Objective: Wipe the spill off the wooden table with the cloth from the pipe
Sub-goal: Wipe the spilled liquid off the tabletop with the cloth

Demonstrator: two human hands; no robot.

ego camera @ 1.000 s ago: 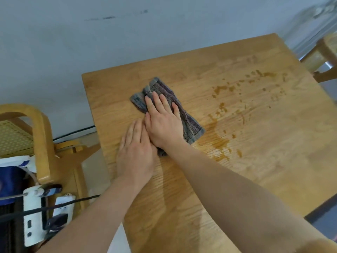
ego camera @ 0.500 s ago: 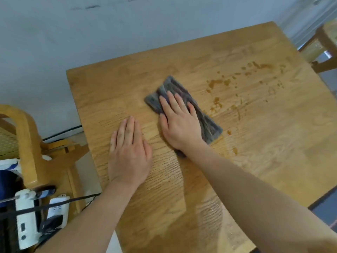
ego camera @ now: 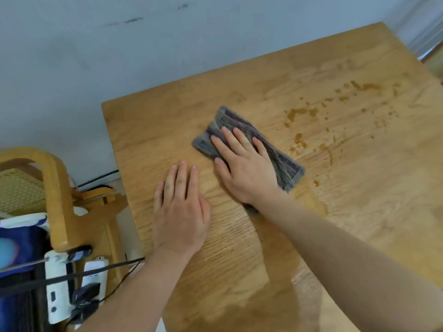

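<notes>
A folded grey striped cloth [ego camera: 282, 161] lies flat on the wooden table [ego camera: 359, 224]. My right hand [ego camera: 244, 166] presses down on it with fingers spread, covering its near half. My left hand [ego camera: 179, 207] rests flat on the bare wood just left of the cloth, holding nothing. Brown spill drops and streaks [ego camera: 302, 137] are scattered over the table to the right of the cloth, reaching toward the far right corner. A wet smear [ego camera: 321, 207] shows near my right wrist.
A grey wall [ego camera: 119, 56] runs behind the table's far edge. Left of the table stands a wooden chair [ego camera: 57, 188] with a woven seat. Below it lie white power strips [ego camera: 57, 288] with black cables and a blue bag [ego camera: 16, 243].
My right hand has slid the cloth to the right across the table, away from my left hand and over part of the spill. My left hand has stayed flat on the wood.
</notes>
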